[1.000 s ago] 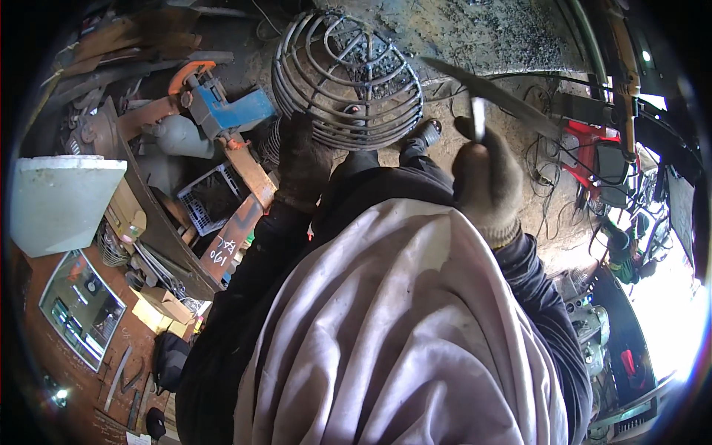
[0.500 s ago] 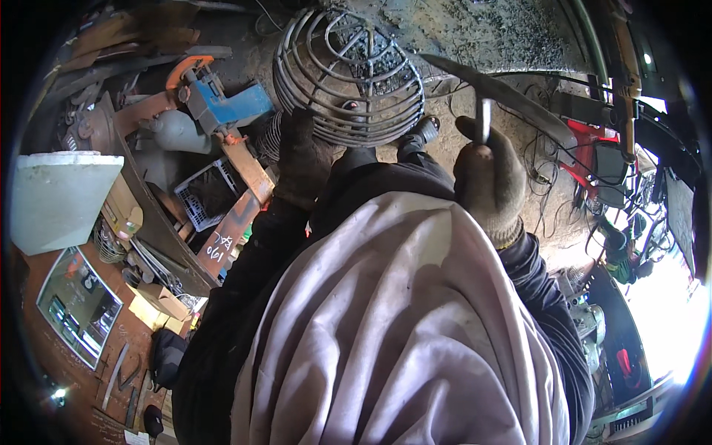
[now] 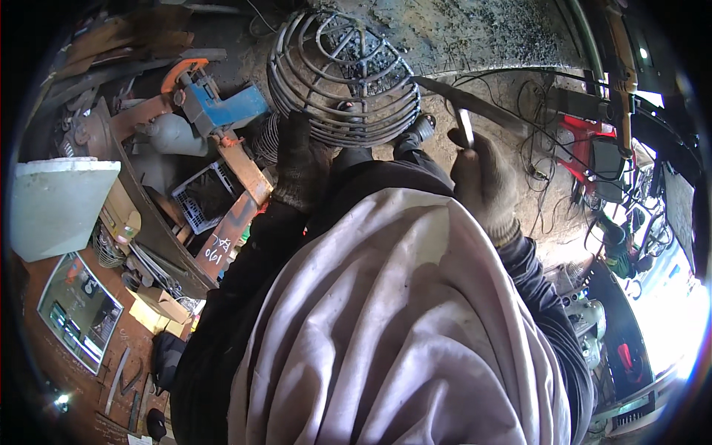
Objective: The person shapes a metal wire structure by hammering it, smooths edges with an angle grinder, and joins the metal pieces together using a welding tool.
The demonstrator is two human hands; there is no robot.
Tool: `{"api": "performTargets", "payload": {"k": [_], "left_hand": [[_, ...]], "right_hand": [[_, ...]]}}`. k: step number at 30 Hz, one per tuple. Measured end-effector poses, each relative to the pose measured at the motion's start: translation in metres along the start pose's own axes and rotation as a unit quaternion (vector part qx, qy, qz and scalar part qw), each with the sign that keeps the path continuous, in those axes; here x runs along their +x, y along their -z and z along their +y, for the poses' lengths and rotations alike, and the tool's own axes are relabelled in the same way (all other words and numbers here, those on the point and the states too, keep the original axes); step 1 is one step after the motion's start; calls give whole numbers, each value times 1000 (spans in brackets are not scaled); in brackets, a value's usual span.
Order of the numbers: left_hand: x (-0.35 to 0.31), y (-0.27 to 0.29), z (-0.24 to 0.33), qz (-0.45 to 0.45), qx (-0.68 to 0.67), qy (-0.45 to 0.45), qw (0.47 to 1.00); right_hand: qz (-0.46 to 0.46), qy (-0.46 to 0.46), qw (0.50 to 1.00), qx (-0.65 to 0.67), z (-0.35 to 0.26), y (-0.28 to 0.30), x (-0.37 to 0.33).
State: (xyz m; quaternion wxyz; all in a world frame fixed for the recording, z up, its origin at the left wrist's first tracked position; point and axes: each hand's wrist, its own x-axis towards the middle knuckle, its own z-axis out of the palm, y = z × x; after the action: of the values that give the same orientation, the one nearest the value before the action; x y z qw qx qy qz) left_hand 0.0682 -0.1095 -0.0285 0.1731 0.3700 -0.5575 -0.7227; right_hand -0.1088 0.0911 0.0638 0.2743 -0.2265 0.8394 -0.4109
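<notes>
A bowl-shaped cage of bent steel rods [image 3: 363,139] stands tilted in front of my feet. My left hand [image 3: 300,163], in a dark, worn glove, is closed at its lower left edge; the fingertips are hard to make out against the dark rods. To the right of the cage, my right hand [image 3: 486,182], in a grey-brown knit glove, grips a hammer [image 3: 464,127] by its pale metal shaft. The long dark hammer head is smeared by motion, and its left end lies by the cage's right side.
A blue and orange machine [image 3: 226,107] stands at the left, over a black-and-white crate [image 3: 204,199]. A brown bench [image 3: 74,356] holds a framed glass pane [image 3: 81,311]. Cables [image 3: 545,174] run across the floor near a red-and-black unit [image 3: 593,148] at the right.
My right hand has tipped the hammer leftward and lowered its head toward the cage. My left hand stays at the cage edge, while the whole view has shifted slightly.
</notes>
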Motion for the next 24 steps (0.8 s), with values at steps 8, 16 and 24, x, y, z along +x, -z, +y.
{"api": "performTargets", "payload": {"k": [8, 16, 24], "left_hand": [[0, -7, -8, 33, -350, 92, 932], [-2, -6, -13, 26, -223, 98, 970], [-5, 1, -5, -4, 163, 3, 987]], "right_hand": [[-39, -9, 997, -62, -18, 4, 4], [-17, 30, 998, -57, -7, 0, 7], [-20, 17, 1000, 6, -2, 2, 13]]}}
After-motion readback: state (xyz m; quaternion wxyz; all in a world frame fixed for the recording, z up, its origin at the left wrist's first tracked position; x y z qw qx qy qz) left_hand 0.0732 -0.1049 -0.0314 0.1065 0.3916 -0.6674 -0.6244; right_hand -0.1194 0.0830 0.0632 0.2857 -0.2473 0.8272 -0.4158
